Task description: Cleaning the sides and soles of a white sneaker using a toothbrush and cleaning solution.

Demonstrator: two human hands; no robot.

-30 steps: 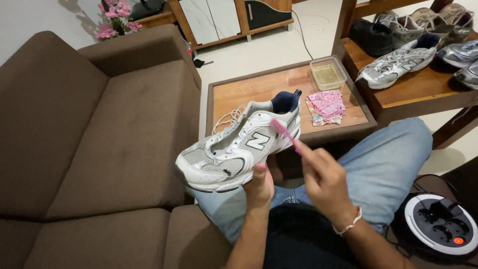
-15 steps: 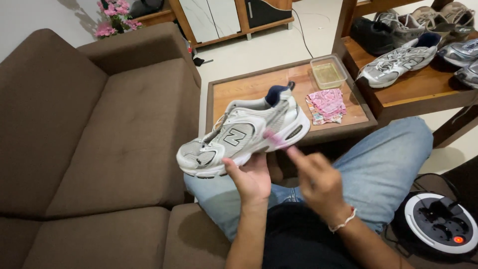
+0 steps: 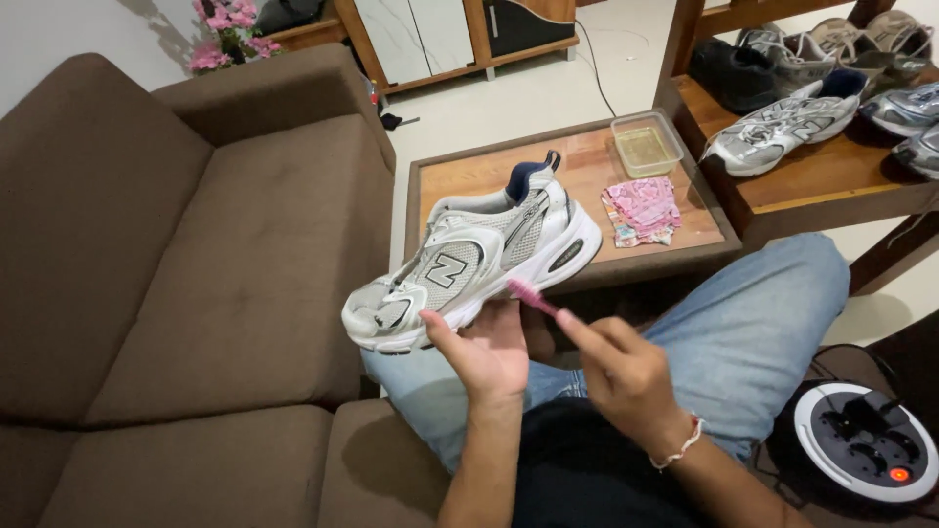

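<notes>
**Pink brush meets the sole edge of a white sneaker**

The left hand [image 3: 489, 354] cradles a white and silver mesh running sneaker [image 3: 474, 259] from below, palm up, its grip wrapped under the sole with the thumb on the near side. The sneaker sits above the person's lap, toe towards the brown fabric sofa [image 3: 196, 254], heel raised over the edge of the small wooden desk [image 3: 469, 176]. The right hand [image 3: 626, 381] has its grip closed on a pink toothbrush [image 3: 531, 296], whose bristle end touches the sneaker's white midsole. On the desk lie a folded pink patterned cloth [image 3: 641, 208] and, just behind it, a clear plastic tub of yellowish liquid [image 3: 645, 144]. More sneakers [image 3: 782, 122] rest on a wooden shelf to the right.
</notes>
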